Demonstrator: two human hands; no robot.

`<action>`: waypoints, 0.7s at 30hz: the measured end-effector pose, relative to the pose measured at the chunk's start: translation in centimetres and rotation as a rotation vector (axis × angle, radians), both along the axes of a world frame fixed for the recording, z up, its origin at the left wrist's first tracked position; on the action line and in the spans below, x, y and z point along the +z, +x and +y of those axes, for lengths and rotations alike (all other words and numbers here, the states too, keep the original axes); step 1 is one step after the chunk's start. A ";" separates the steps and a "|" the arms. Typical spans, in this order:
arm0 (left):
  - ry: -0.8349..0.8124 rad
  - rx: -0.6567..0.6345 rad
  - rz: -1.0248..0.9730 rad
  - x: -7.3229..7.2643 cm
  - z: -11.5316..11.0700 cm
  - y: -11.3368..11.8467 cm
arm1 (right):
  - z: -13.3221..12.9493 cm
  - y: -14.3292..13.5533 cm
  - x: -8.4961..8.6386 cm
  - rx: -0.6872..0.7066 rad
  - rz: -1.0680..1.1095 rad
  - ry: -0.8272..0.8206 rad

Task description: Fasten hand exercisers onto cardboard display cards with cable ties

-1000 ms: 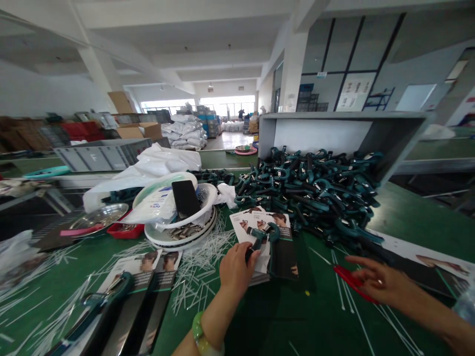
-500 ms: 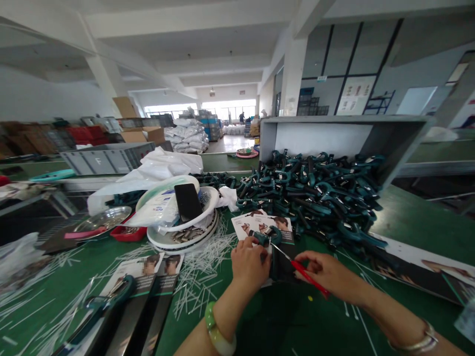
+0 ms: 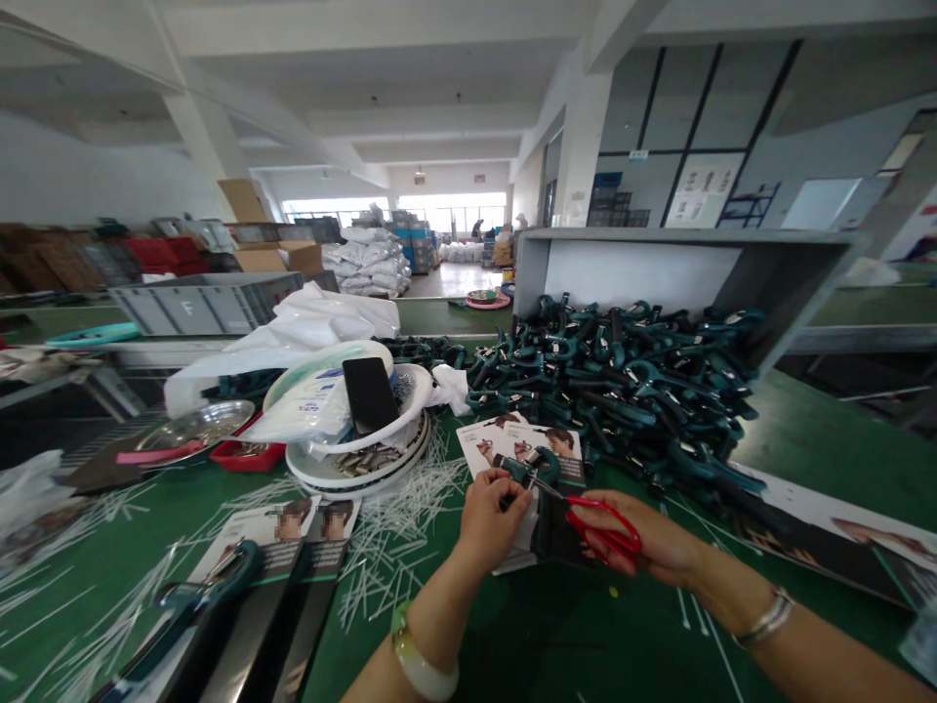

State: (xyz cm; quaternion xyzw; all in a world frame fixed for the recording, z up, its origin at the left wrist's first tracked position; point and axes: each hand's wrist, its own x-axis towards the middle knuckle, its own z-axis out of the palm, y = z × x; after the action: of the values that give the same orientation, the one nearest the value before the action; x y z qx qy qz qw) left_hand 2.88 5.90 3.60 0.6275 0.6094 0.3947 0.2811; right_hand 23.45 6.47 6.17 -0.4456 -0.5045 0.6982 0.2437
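My right hand (image 3: 651,539) grips red-handled scissors (image 3: 613,527), fingers around the handle loops. Their metal blades reach left to a teal hand tool (image 3: 546,469) with a curved C-shaped head, which lies on printed cardboard cards (image 3: 479,444). Close against the left side of that tool's head is my left hand (image 3: 489,517), thumb and fingers closed in a pinch. What sits between those fingertips is too small to make out. Part of the tool's dark handle shows below the scissors, over the black part of a card.
A heap of teal tools (image 3: 630,371) spills from a tipped grey crate (image 3: 794,293). Thin white plastic ties (image 3: 395,532) are scattered left of my hands. White bowls (image 3: 417,395) carry a phone (image 3: 370,395) and metal parts. Another carded tool (image 3: 238,576) lies front left.
The scissors have turned, showing their red loops, and their blades are now closer to the tool's head. My right hand has shifted slightly left. My left hand stays beside the tool.
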 end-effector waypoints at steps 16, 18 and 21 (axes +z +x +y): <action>0.051 0.038 -0.081 -0.6 0.1 0.1 | 0.9 -0.1 -0.9 0.216 -0.093 0.145; 0.056 0.056 -0.119 -0.9 0.3 0.1 | 0.6 0.1 -1.0 0.214 -0.104 0.149; -0.006 0.107 -0.232 -1.2 0.6 -0.5 | 0.6 0.7 -0.6 0.241 -0.170 0.157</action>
State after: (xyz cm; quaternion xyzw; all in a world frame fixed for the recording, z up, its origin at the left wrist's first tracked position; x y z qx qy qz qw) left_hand 2.41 6.51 2.41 0.5432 0.6066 0.4773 0.3302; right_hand 24.11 7.02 5.56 -0.4188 -0.6261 0.6407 0.1486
